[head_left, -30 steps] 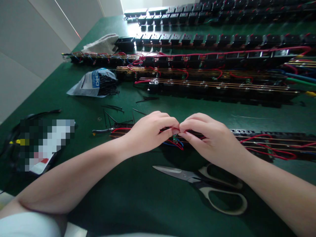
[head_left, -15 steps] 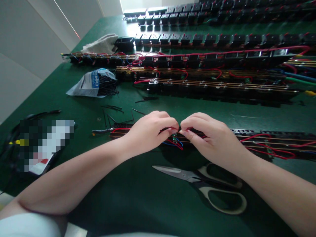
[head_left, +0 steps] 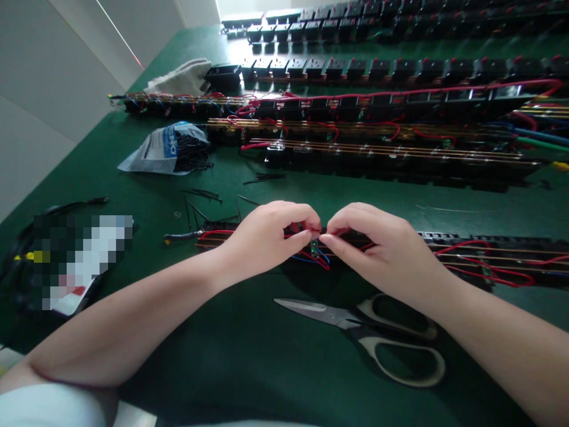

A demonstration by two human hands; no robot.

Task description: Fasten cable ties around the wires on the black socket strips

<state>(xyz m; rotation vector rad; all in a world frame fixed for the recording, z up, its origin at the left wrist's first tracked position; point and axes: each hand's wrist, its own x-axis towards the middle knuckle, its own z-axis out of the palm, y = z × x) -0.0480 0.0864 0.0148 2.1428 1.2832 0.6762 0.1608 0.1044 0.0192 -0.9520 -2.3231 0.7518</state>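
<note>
My left hand [head_left: 275,236] and my right hand [head_left: 380,237] meet fingertip to fingertip above a long black strip [head_left: 213,226] with bare copper-coloured rods and wires. Both pinch between thumb and forefinger. Whatever is between the fingertips is too small and hidden to make out. Just below them a small green circuit board [head_left: 315,248] sits on the strip, with red and blue wires looping beside it. Scissors [head_left: 332,316] lie on the green table in front of the strip, blades pointing left. Loose black cable ties [head_left: 202,194] are scattered behind the strip's left end.
A plastic bag [head_left: 171,148] full of black cable ties lies further back. Behind it are several wired strips [head_left: 400,155] and rows of black sockets [head_left: 315,66], with a grey cloth [head_left: 180,78]. Black cable [head_left: 80,204] and a partly blurred-out flat object [head_left: 73,303] lie at left.
Both hands stay at the same spot over the strip. The left fingers have shifted slightly and the right thumb has moved a little left. Nothing else has visibly moved.
</note>
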